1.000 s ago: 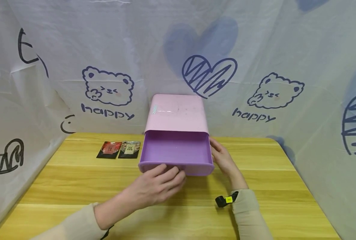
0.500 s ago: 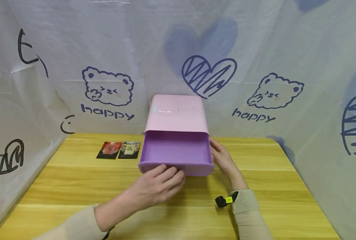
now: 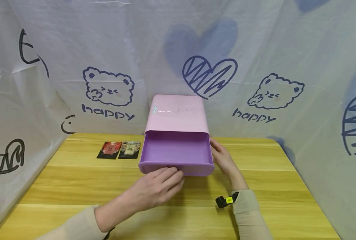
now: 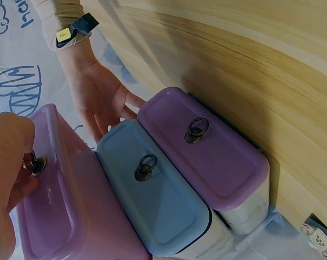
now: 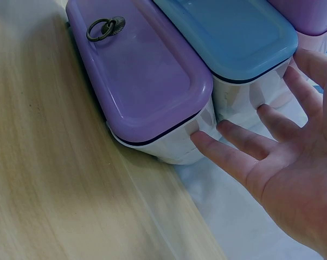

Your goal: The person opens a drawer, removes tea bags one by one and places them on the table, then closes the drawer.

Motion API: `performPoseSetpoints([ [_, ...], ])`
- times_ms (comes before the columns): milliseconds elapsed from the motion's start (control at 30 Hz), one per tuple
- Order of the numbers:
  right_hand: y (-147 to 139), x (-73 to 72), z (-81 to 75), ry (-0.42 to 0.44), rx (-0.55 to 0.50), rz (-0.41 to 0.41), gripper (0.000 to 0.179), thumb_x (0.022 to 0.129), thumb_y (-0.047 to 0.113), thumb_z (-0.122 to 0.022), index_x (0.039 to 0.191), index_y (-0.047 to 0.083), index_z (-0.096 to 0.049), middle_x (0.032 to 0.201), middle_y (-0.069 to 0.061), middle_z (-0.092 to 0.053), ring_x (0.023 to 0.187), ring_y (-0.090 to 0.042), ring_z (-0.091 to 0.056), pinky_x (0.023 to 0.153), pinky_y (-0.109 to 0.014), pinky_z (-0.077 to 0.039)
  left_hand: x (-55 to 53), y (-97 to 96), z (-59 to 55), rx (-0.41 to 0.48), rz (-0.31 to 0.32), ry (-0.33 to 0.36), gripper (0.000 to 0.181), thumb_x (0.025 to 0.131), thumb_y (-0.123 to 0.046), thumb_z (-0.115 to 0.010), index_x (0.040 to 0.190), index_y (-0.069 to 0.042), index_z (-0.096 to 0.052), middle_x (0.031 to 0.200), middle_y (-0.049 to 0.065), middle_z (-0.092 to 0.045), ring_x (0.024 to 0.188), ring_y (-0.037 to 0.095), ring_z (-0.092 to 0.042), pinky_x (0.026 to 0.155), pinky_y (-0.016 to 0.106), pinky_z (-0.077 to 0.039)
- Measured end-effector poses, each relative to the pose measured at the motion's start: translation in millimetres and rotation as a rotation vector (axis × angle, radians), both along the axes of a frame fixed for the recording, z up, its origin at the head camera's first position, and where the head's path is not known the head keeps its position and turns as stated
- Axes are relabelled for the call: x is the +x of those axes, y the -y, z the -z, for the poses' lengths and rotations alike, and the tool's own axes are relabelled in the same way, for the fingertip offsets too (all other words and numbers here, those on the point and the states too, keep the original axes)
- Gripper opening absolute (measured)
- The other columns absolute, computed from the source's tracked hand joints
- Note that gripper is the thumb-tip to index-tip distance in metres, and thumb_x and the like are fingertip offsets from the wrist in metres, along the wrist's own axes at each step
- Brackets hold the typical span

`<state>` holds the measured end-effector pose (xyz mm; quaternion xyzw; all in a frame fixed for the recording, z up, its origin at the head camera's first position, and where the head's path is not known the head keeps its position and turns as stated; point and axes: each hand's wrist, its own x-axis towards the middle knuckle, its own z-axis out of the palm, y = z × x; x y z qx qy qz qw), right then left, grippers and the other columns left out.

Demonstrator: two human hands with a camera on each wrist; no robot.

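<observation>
Just beyond our left hand (image 3: 156, 190), whose fingers, now dipped slightly lower, pinch the ring (image 4: 40, 164), the drawer (image 3: 178, 150) stands no further out, so it seems merely held open, while our right hand (image 3: 225, 160), fingers straight, touches the cabinet (image 3: 178, 115).

Wood-grain table (image 3: 75, 186), bearing pink drawer cabinet (image 3: 178, 115), red-labelled packet (image 3: 108, 150), cream-labelled packet (image 3: 129, 150)

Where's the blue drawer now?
Left wrist view, just below centre: the blue drawer is shut, pulled-out purple drawer to its left, bottom purple drawer to its upper right.
</observation>
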<state>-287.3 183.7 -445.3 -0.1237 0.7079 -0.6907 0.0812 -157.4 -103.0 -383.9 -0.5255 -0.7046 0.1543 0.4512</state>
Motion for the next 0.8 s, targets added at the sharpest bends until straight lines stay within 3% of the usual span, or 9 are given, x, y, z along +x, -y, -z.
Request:
performPoseSetpoints([
  [300, 0.5, 0.2, 0.2, -0.003, -0.010, -0.002, 0.056, 0.110, 0.016, -0.048, 0.160, -0.002, -0.032, 0.166, -0.022, -0.031, 0.145, -0.037, -0.040, 0.105, -0.031, -0.051, -2.2, -1.3, -1.8, 0.036, 0.041, 0.032, 0.030, 0.105, -0.004, -0.044, 0.108, -0.006, -0.074, 0.113, 0.010, -0.069, 0.103, 0.021, -0.066, 0.094, 0.028, -0.058],
  [567, 0.3, -0.5, 1.3, -0.007, -0.005, 0.001, 0.056, 0.110, 0.018, -0.049, 0.160, 0.000, -0.034, 0.165, -0.021, -0.033, 0.146, -0.036, -0.039, 0.106, -0.033, -0.051, -3.4, -3.5, -3.7, 0.077, 0.060, 0.029, 0.028, 0.104, -0.002, -0.046, 0.103, -0.006, -0.074, 0.108, 0.009, -0.070, 0.099, 0.021, -0.066, 0.091, 0.027, -0.059],
  [800, -0.1, -1.8, 2.6, -0.005, -0.009, -0.002, 0.055, 0.109, 0.018, -0.050, 0.159, 0.000, -0.035, 0.165, -0.021, -0.034, 0.146, -0.035, -0.039, 0.103, -0.027, -0.051, -9.8, -4.6, -6.8, 0.130, 0.061, 0.035, 0.028, 0.103, 0.000, -0.046, 0.101, -0.005, -0.073, 0.107, 0.009, -0.070, 0.098, 0.021, -0.066, 0.090, 0.026, -0.059],
])
